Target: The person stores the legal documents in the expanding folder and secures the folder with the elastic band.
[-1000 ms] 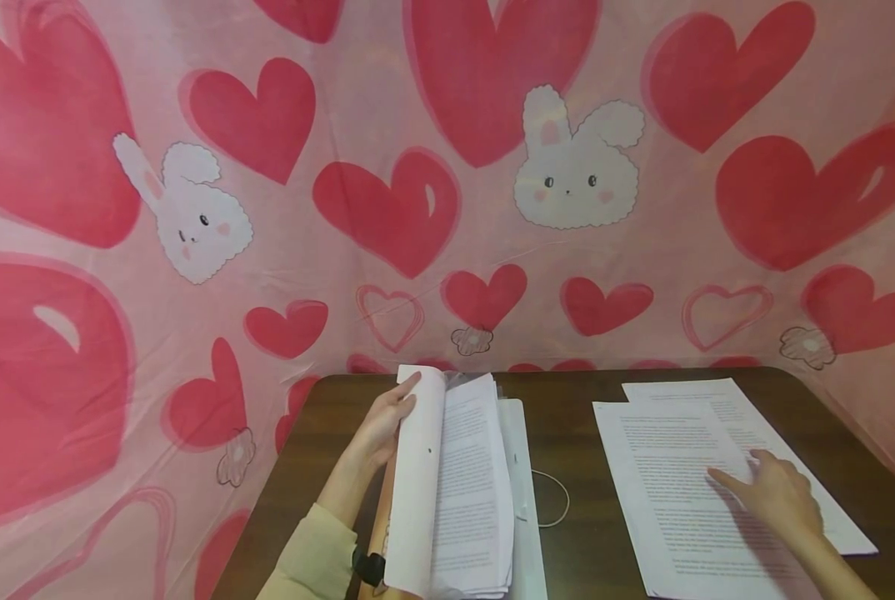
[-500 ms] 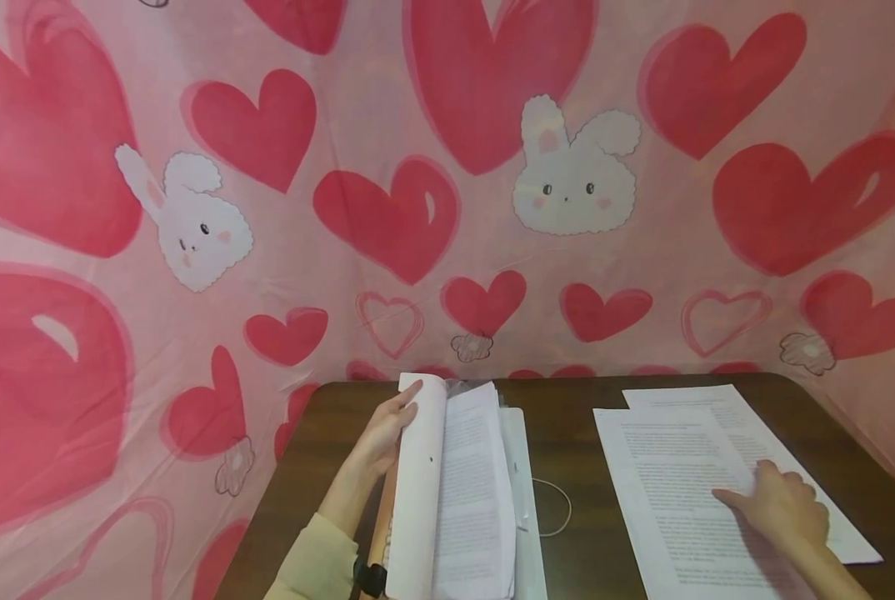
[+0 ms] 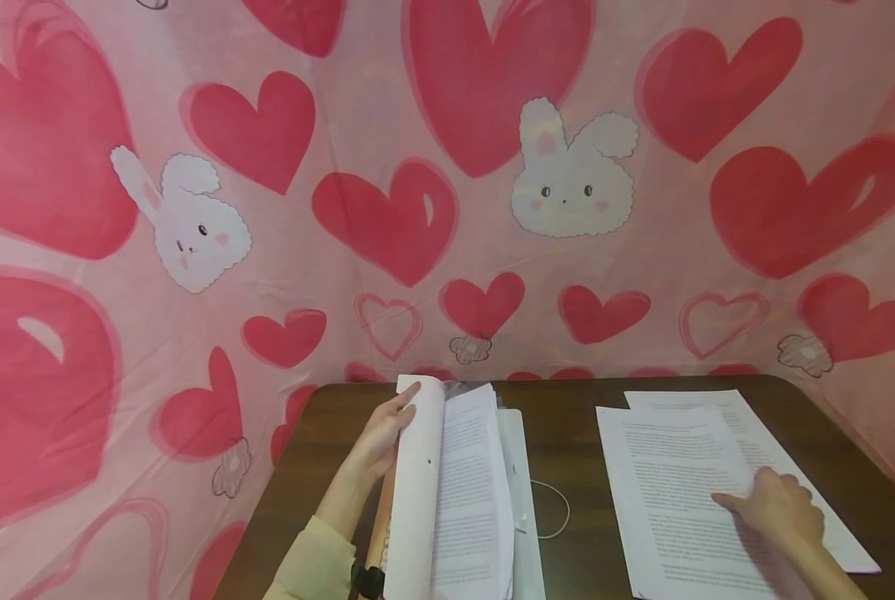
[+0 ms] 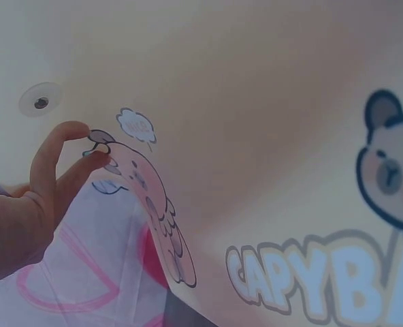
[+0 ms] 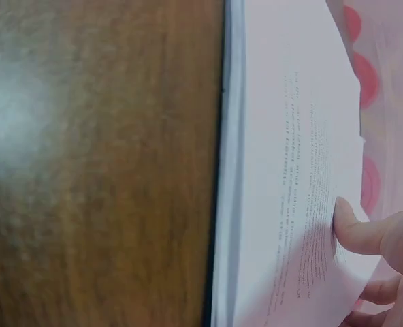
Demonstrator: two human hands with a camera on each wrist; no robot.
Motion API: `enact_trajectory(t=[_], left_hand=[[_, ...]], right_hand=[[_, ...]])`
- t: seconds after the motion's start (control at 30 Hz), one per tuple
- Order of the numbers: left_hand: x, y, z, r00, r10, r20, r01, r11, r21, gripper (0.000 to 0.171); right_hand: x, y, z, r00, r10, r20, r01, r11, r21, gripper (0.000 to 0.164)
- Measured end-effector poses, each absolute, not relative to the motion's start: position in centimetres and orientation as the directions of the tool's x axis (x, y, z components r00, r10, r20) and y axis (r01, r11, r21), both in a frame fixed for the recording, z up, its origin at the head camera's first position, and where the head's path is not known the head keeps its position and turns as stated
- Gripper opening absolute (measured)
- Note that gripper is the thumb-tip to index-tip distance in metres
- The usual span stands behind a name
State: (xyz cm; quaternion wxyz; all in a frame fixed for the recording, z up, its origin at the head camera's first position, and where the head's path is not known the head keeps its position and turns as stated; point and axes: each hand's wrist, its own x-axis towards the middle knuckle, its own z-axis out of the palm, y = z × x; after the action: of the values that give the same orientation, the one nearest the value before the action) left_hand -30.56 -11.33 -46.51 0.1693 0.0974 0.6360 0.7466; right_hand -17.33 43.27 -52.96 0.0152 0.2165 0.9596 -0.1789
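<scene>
In the head view my left hand (image 3: 378, 437) pinches the far left edge of a folder's raised cover (image 3: 416, 492). The left wrist view shows thumb and finger on the edge of this cover (image 4: 256, 157), printed with cartoon animals. Beneath it, printed sheets (image 3: 466, 500) lie in the folder. At the right, my right hand (image 3: 781, 512) is at the right edge of the front stack of printed paper (image 3: 665, 467). In the right wrist view its thumb presses on top of the paper (image 5: 276, 170), with other fingers bent at the edge, partly hidden.
More printed sheets (image 3: 830, 525) stick out behind and right of the front stack. The folder's white back cover (image 3: 522, 492) and a thin cord loop (image 3: 566, 504) lie on the dark wooden table (image 3: 567, 433). A pink heart-patterned cloth (image 3: 477, 242) hangs behind.
My right hand's index finger has drawn in and the hand sits slightly lower in the view. The left hand keeps its hold on the raised cover; the view has tilted a little.
</scene>
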Motion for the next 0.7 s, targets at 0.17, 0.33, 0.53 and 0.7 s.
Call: enact_trajectory(t=[0.17, 0.33, 0.53, 0.7], left_hand=[[-30.7, -11.3, -46.6, -0.922, 0.381, -0.065, -0.126, -0.135, 0.983, 0.059], [-30.6, -11.3, -46.6, -0.923, 0.378, -0.071, -0.13, -0.131, 0.983, 0.059], [-30.6, -11.3, -46.5, -0.924, 0.377, -0.068, -0.125, -0.129, 0.984, 0.059], [-30.6, -11.3, -46.5, -0.92, 0.386, -0.068, -0.127, -0.13, 0.983, 0.059]], right_hand=[[-17.6, 42.5, -53.0, -0.898, 0.43, -0.092, 0.435, 0.842, -0.319, 0.08], [-18.0, 41.9, -52.9, -0.873, 0.469, -0.131, 0.486, 0.814, -0.319, 0.087], [-18.0, 42.1, -53.2, -0.882, 0.46, -0.101, 0.466, 0.816, -0.342, 0.086], [-18.0, 42.3, -53.3, -0.904, 0.424, -0.057, 0.416, 0.841, -0.346, 0.079]])
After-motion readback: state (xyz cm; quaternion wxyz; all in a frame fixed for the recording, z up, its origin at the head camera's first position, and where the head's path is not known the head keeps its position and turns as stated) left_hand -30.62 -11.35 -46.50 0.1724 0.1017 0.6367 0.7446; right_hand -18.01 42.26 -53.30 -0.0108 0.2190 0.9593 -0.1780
